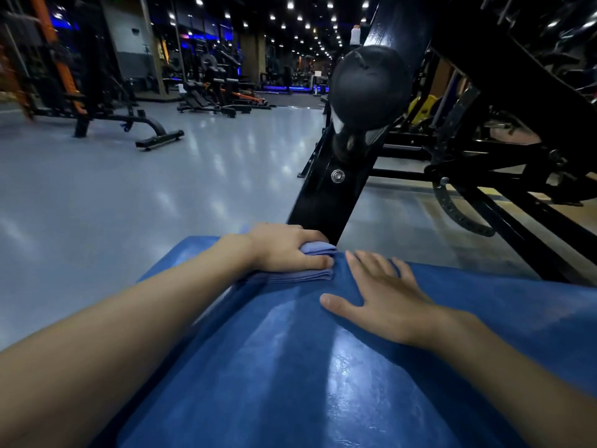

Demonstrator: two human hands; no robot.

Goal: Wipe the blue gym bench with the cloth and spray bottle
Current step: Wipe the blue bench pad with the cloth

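The blue gym bench (pixel 290 367) fills the lower middle of the head view, its padded top shiny under the lights. At its far edge lies a folded pale blue cloth (pixel 310 274), pressed down under my left hand (pixel 284 247), whose fingers curl over it. My right hand (pixel 384 292) rests flat on the pad just right of the cloth, fingers spread, holding nothing. A white bottle (pixel 355 34) stands far back above the machine's frame; I cannot tell whether it is the spray bottle.
A black machine post (pixel 326 202) with a round black pad (pixel 370 88) rises right behind the bench's far edge. More black frame and a toothed adjuster (pixel 458 211) stand at the right. Grey floor (pixel 129 195) stretches left, with other benches (pixel 151 130) farther back.
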